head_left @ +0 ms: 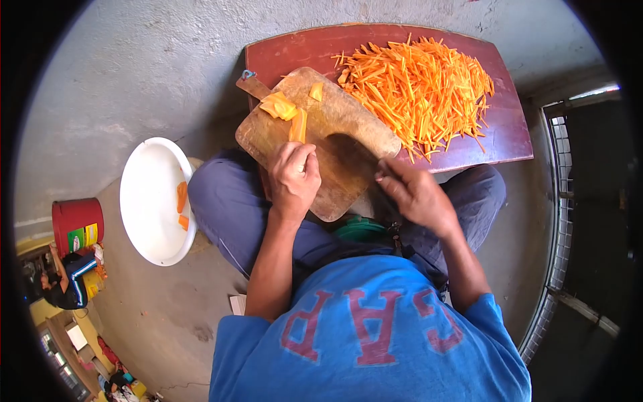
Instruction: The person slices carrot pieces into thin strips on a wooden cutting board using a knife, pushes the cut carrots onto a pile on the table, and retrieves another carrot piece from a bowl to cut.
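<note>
My left hand [295, 175] is closed over the lower end of an orange slice [299, 126], which looks like carrot, on the wooden chopping board [325, 191]. My right hand [416, 195] is wrapped around a knife; its dark, blurred blade [351, 149] crosses the board and its handle is mostly hidden by my fingers. Beyond my left hand lie a few flat slices [278, 106] and one small piece [316, 91]. The board rests tilted over my lap, against a low red table [295, 48]. A large heap of thin orange strips [422, 94] covers the table's right part.
To my left a white basin [144, 201] holds a few orange pieces [182, 196]. Behind it stands a red bucket [77, 224]. Something green [362, 230] sits between my legs. Another person [70, 278] is at the far left. A wall lies ahead, and a mesh-covered frame [561, 201] runs along the right.
</note>
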{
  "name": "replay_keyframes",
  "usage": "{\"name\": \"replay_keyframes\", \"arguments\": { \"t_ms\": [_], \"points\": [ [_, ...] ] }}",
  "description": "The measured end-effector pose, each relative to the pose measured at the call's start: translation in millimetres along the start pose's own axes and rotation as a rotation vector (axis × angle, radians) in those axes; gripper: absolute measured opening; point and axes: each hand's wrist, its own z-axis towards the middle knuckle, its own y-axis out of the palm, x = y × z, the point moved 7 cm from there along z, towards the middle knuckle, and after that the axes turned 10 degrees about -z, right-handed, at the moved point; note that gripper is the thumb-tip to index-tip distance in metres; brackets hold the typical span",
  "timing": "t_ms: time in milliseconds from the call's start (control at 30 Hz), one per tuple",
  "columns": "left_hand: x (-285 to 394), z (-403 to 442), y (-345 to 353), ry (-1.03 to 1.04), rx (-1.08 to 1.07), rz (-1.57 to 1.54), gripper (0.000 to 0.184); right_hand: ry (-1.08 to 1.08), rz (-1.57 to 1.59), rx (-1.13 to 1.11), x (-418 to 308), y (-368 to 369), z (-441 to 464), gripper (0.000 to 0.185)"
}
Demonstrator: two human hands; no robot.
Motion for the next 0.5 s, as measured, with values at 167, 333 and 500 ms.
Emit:
{"name": "replay_keyframes", "arguments": {
  "t_ms": [167, 333, 500],
  "points": [
    [-2, -1, 3, 0.006, -0.018, -0.004, 0.019, 0.271, -0.046, 0.035, 32, -52, 26, 0.029],
    [-32, 42, -23, -0.153, -0.029, 0.018, 0.051, 0.084, 0.067, 0.211, 22, -48, 10, 0.039],
    [-107, 115, -37, -0.498, -0.212, 0.328, 0.063, 0.095, 0.157, 0.157, 19, -23, -2, 0.042]
  ]
}}
